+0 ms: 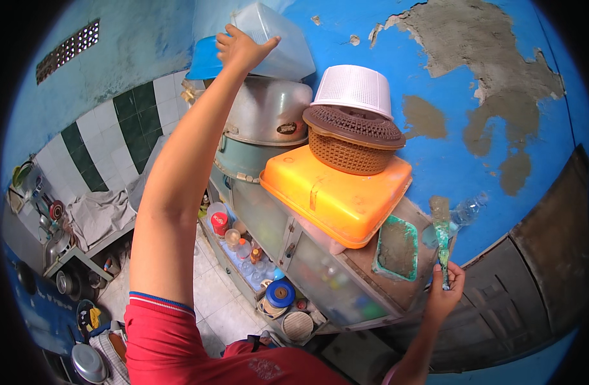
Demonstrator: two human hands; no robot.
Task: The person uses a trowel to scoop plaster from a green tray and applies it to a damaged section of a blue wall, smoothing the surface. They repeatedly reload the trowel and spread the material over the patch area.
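My right hand (pixel 447 287) grips a putty knife (pixel 441 239) by the lower end of its green, smeared handle. Its grey-coated blade points up toward the blue wall. Beside it on the cabinet top lies a green-rimmed tray (pixel 397 250) of grey cement-like paste. Raised at the upper left, my left hand (pixel 241 49) has its fingers apart, against or just in front of a translucent plastic box (pixel 281 45). Whether it touches the box I cannot tell. Below that box are a blue tub (pixel 204 59) and a large metal pot (pixel 269 109).
An upturned orange basin (pixel 339 192) carries a brown woven-pattern basket (pixel 352 151) with a white basket (pixel 353 88) on top. The blue wall has grey patches (pixel 461 48). A clear plastic bottle (pixel 469 209) lies behind the putty knife. Jars fill the cabinet's lower shelf (pixel 246 273).
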